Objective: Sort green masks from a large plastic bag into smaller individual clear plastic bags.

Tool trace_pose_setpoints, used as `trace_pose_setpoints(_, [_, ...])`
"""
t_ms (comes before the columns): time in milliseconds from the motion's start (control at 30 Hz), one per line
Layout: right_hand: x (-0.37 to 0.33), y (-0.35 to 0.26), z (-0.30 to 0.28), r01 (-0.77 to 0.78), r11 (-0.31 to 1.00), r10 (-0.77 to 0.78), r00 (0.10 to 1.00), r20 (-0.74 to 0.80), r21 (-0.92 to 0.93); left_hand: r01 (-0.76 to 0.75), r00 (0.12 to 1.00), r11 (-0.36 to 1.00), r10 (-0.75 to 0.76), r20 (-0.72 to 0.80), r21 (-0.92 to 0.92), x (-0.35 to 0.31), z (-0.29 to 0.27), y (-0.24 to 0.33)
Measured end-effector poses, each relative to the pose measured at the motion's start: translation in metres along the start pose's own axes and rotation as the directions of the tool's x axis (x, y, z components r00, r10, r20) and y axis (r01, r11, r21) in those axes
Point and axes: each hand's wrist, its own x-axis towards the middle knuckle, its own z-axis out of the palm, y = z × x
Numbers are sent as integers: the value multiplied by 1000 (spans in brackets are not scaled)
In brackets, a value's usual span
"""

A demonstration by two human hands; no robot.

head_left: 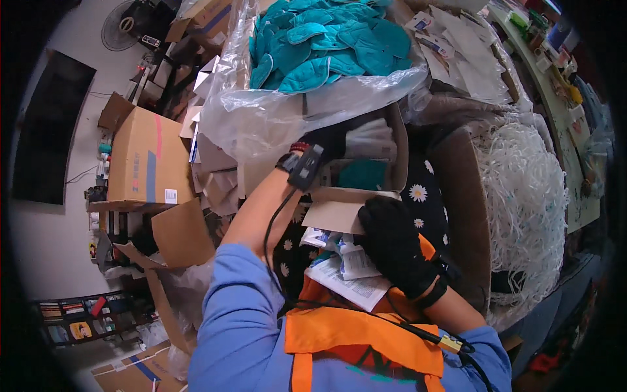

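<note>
Carton flap (332, 214) is the bit I'd worry about. Right hand's (395, 245) fingers look closed on its right end, so yanking might rip it, or knock the loose printed sheet (349, 282) and packets (356, 260) off the lap. Left hand (326, 140) is inside the carton (400, 150) beside the whitish bags (372, 140) and teal pad (362, 175); can't tell whether those fingers grip anything. That wrist cable (266, 245) could snag too, imo.

Person wears blue shirt (241, 300), orange apron (366, 336), blk gloves (395, 245), red bracelet (300, 147), blk wrist module (305, 168) w/ cable (267, 235).
</note>
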Motion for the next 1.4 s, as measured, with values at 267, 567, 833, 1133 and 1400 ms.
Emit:
trace_pose_setpoints(267, [0,-9,-84,31,916,-2,997,-72,399,-30,939,999,36,-342,23,-79,-67,72])
trace_pose_setpoints(567, [74,29,-120,100,942,-22,971,-239,321,-276,865,954,299,-403,116,-145,-93,124])
trace_pose_setpoints(833, [69,40,-48,136,976,-118,987,-107,172,-238,927,970,213,-310,-46,-159,-32,100])
trace_pose_setpoints(1133, [47,1,-56,133,985,-114,981,-157,113,127,815,687,-483,-319,-716,-161,-50,73])
trace_pose_setpoints(1400, [34,2,-51,225,967,-198,960,-196,122,154,827,516,-534,-176,-843,-162,-33,87])
